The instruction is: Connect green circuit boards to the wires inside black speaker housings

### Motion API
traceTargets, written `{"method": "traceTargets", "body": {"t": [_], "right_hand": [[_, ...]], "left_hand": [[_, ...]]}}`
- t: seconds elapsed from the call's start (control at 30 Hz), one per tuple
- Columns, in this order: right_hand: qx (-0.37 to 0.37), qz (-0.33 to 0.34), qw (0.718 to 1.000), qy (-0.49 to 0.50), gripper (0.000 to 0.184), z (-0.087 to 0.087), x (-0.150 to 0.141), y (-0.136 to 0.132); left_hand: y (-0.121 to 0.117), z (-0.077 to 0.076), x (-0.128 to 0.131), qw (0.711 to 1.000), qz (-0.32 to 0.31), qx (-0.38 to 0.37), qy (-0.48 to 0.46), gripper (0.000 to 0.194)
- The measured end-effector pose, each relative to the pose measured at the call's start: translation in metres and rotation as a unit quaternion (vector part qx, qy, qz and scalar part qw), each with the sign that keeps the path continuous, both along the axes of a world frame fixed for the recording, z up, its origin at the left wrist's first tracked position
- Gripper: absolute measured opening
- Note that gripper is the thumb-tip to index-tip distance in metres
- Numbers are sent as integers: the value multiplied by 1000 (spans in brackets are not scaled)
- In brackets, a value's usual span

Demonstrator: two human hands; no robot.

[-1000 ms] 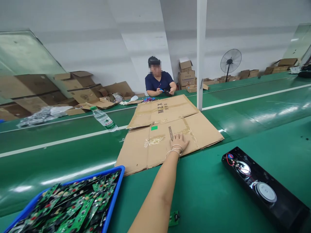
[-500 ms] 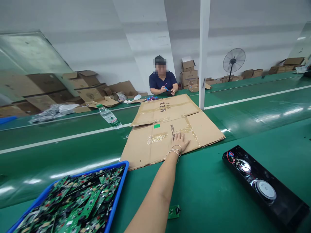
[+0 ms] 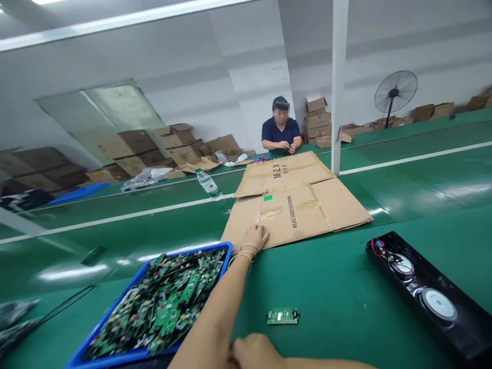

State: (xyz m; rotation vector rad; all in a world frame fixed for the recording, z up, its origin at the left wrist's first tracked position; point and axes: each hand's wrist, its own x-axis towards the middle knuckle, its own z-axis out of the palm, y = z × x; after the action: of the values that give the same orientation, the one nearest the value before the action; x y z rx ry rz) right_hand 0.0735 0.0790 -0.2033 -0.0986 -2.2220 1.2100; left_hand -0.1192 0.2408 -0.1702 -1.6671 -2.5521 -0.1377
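The open left hand point(image 3: 255, 237) rests palm-down on the flattened cardboard point(image 3: 311, 202), while the blurred right hand point(image 3: 257, 352), its grip unclear, is beside the left forearm point(image 3: 219, 312).

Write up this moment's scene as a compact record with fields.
Left hand: on near edge of flattened carton
Right hand: near left forearm; blurred, grip unclear
Blue tray: heaped with circuit boards
Loose circuit board: flat on green work surface
Speaker box: black, two drivers showing, at right
Water bottle: lying left of carton
Across: seated person
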Motion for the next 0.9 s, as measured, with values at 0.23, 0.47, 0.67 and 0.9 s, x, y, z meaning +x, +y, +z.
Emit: {"method": "traceTargets", "body": {"t": [0.23,0.47,0.67,0.9], "right_hand": [[19,-104,976,191,36,16,19,-9],[-17,-21,967,252,54,35,25,-12],[-149,5,979,137,30,27,22,-16],[-177,67,977,96,23,-2,16,-14]], "left_hand": [[-31,-18,15,995,85,43,-8,33],[-39,-28,29,991,126,5,-50,46],[-41,-29,40,982,180,3,-62,59],[-43,-25,43,985,166,32,-44,56]]}}
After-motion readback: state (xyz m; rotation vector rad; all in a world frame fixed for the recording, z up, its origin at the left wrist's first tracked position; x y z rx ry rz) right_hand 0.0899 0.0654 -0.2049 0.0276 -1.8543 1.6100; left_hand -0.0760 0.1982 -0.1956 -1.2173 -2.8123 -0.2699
